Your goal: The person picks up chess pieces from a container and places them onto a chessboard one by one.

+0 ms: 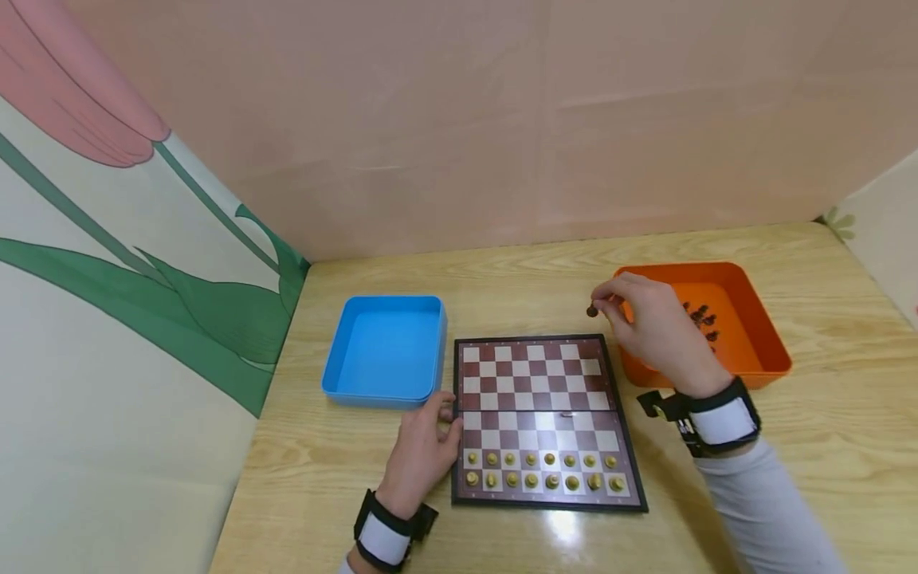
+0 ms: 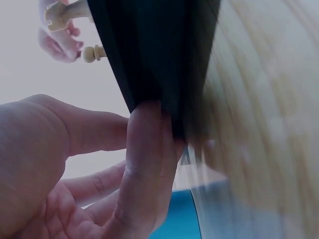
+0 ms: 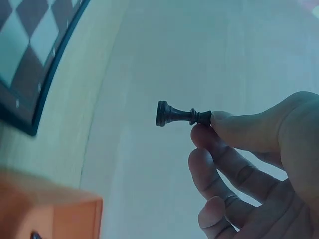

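A folding chessboard [image 1: 538, 383] lies on the table, light pieces [image 1: 552, 481] standing in its two nearest rows. My left hand [image 1: 425, 446] holds the board's left edge; the left wrist view shows thumb and fingers at the dark side wall [image 2: 144, 55]. Beyond the board's far right corner, my right hand [image 1: 656, 327] pinches a dark chess piece [image 3: 179, 115] by its top between thumb and index finger. Its round base points away from the fingertips, and the fingers partly cover its head. The piece is held in the air, left of the orange tray [image 1: 770, 351].
Several dark pieces [image 1: 703, 317] lie in the orange tray, partly behind my right hand. A blue tray [image 1: 387, 351] stands left of the board, close to my left hand. Behind the table's far edge rises a plain pinkish wall [image 1: 502, 143].
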Demonstrator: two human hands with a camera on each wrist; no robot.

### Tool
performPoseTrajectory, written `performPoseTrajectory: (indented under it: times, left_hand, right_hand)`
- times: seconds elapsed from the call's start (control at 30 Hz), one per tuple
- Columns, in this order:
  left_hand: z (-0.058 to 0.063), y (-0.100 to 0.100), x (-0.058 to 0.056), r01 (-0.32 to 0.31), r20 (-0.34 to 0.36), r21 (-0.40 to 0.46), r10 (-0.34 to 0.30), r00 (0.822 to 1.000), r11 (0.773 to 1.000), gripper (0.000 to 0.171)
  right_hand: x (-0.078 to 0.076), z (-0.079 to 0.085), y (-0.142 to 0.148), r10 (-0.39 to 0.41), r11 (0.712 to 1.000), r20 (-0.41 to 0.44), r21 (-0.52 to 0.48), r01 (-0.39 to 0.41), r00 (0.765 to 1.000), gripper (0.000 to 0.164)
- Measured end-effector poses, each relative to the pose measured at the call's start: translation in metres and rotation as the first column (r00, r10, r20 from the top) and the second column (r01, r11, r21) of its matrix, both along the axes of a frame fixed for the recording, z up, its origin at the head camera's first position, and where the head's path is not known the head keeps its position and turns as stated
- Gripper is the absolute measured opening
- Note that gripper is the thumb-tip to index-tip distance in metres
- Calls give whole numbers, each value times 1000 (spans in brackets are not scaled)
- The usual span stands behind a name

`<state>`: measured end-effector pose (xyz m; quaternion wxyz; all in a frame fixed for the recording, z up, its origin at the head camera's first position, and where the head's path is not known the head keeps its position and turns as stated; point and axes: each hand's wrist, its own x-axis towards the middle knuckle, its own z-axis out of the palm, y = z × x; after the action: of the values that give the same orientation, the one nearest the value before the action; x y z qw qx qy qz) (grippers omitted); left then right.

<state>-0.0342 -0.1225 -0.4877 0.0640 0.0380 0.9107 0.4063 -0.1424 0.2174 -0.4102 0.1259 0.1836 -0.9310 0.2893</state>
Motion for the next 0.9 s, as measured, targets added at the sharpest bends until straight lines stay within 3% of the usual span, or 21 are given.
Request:
performPoseTrajectory:
  times: [0.3,0.7,0.9]
  left_hand:
    - [2,-1,0,10,-5,-2,-10,1000,1000,35]
    - [0,-1,0,11,-5,4,-11,1000,1000,35]
    - [0,-1,1,12,-16,-3,-12,1000,1000,34]
  right_hand:
    - [-2,-13,-24,78,997,11,4,-78,997,8]
    - [-3,-34,-47,140,990,109,-3,-140,984,7]
    - [-5,-44,-54,134,990,150,30,-140,980,6]
